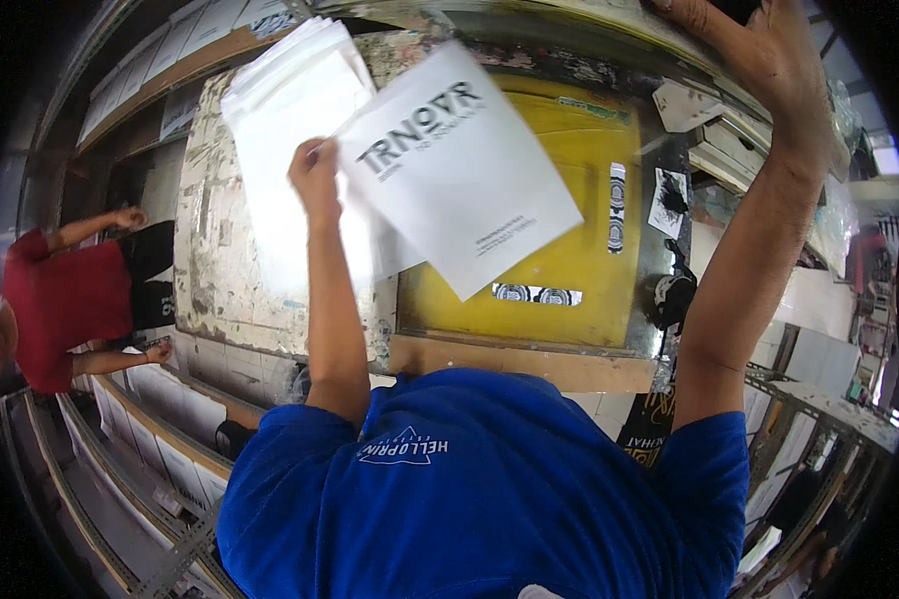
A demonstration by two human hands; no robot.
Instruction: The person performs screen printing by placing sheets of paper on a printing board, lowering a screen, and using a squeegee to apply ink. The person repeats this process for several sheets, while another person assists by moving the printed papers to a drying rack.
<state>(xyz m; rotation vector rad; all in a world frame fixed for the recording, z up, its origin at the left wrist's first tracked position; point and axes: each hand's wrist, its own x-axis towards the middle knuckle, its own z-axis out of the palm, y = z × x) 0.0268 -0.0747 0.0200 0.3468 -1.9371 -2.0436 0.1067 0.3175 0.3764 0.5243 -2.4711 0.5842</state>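
My left hand (317, 180) pinches the left corner of a white printed sheet (469, 170), tilted over the yellow printing bed (549, 324). Dark lettering runs across its upper part, with small lines of text lower down. Under and beside this sheet lies a pile of white sheets (295, 105), some fanned at the top. High at the right, my right hand (769, 50) is raised at the worn frame (634, 60) along the far side, its thumb stretched over it; the picture's upper edge cuts off the other fingers, but it seems to grip the frame.
Two black-and-white patterned strips (616, 208) (537, 295) lie on the yellow bed. A stained white board (205, 240) is left of it. At the left stands a person in a red shirt (75, 290). Metal racks (160, 439) flank both sides; an ink-smeared paper (667, 205) lies right.
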